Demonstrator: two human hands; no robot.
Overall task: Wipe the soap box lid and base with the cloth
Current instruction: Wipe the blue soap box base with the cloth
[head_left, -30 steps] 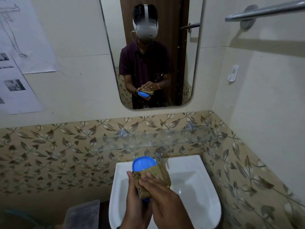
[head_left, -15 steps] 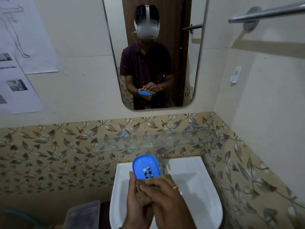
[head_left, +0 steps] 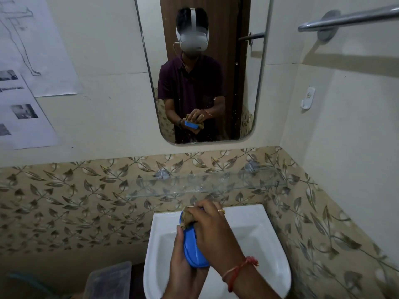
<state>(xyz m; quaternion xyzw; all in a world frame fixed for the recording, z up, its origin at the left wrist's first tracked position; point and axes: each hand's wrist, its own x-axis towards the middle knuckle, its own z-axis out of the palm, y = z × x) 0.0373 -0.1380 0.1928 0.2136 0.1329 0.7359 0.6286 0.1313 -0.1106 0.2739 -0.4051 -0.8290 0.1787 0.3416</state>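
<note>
Left hand (head_left: 183,262): grip curls round the blue soap box piece (head_left: 194,249) from below, held over the sink (head_left: 259,234), presumably to catch drips. Right hand (head_left: 213,229): grip closed, bunching the cloth (head_left: 187,219) against the piece's far end.

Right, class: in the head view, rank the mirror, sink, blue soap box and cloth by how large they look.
Largest to smallest:
mirror
sink
soap box
cloth, mostly covered, so its place is unsure

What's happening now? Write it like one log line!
step: wiping | left hand: holds blue soap box piece | right hand: presses cloth on its far end | place: over sink
</note>
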